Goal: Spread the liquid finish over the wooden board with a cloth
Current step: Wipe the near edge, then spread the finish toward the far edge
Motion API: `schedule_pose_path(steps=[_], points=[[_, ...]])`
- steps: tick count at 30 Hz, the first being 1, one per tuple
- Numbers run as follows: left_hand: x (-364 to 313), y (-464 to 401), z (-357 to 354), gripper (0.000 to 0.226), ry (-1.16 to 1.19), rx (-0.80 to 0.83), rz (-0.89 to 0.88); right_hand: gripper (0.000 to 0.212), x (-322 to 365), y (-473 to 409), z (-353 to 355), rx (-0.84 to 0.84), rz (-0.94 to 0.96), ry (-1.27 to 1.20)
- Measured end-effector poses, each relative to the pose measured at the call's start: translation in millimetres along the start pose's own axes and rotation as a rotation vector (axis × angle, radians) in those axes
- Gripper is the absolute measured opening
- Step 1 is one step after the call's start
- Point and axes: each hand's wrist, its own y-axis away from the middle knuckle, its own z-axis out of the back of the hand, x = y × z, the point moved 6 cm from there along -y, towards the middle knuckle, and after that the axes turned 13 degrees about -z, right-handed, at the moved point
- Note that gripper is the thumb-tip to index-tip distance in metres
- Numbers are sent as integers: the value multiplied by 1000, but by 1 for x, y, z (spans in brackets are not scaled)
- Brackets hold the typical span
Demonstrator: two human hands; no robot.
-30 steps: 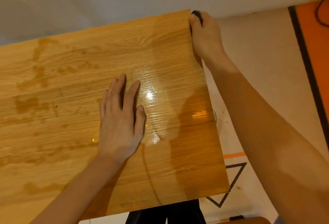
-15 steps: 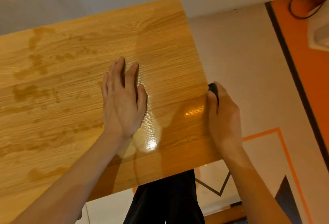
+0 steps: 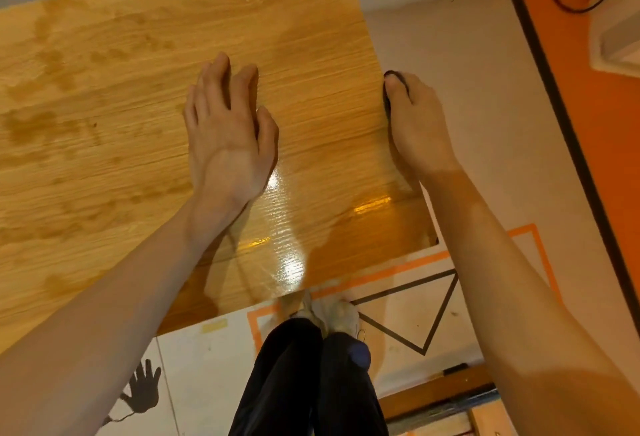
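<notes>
A single head-worn wide-angle camera looks steeply downward and forward, close above a glossy orange-brown wood-grain board (image 3: 145, 96) that fills the upper left of the frame. Both forearms enter from the bottom corners. The person's dark trouser legs (image 3: 298, 376) and the taped floor (image 3: 450, 124) lie directly below the lens.

Wooden board (image 3: 138, 106), glossy with finish near its front edge. Left hand (image 3: 228, 137) rests flat on the board; right hand (image 3: 415, 124) presses a dark cloth (image 3: 388, 96) against the board's right edge.
</notes>
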Motion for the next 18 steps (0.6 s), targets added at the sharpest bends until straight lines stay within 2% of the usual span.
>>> schedule_pose_path(steps=[3, 6, 13, 15, 18], points=[[-1, 1, -1, 50, 1, 12, 6, 33, -38, 46, 14, 39, -27, -81], [5, -5, 1, 49, 7, 6, 25, 30, -73, 89, 24, 97, -138, -183], [3, -1, 3, 53, 40, 17, 16, 31, -121, 152, 38, 203, -228, -419], [5, 3, 5, 56, 61, 51, 7, 32, -132, 163, 45, 175, -243, -474], [5, 30, 15, 55, 80, 68, -5, 36, -130, 174, 59, -22, -84, -458]])
